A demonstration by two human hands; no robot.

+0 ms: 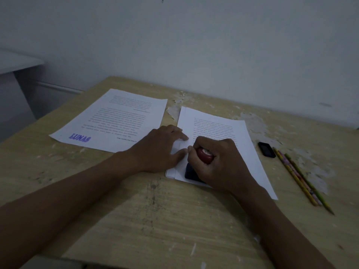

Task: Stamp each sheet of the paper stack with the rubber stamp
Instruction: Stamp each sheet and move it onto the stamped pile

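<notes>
Only one view here, the head cam looking down at the desk (pixel 136 220). The right hand (pixel 217 164) has its fingers wrapped tight around the red knob of the rubber stamp (pixel 204 155), and the stamp's dark base sits down on the near left corner of the paper stack (pixel 217 129), which lies toward the right side of the desk. The base's long axis looks roughly parallel to the stack's near edge. The left hand (pixel 161 148) lies flat just beside it, fingers straight and pressing the stack's left edge, thumb almost touching the right knuckles. One sheet (pixel 116 117) already stamped in blue lies apart toward the far left corner, just left of the stack. My guess is the next bit hinges on the left hand: it's the closer one to that finished sheet, so it'd slide the top page leftward once the stamp lifts straight up. Over by the right edge there's a small black lid-looking thing (pixel 267 149) and some pencils (pixel 299 177).
</notes>
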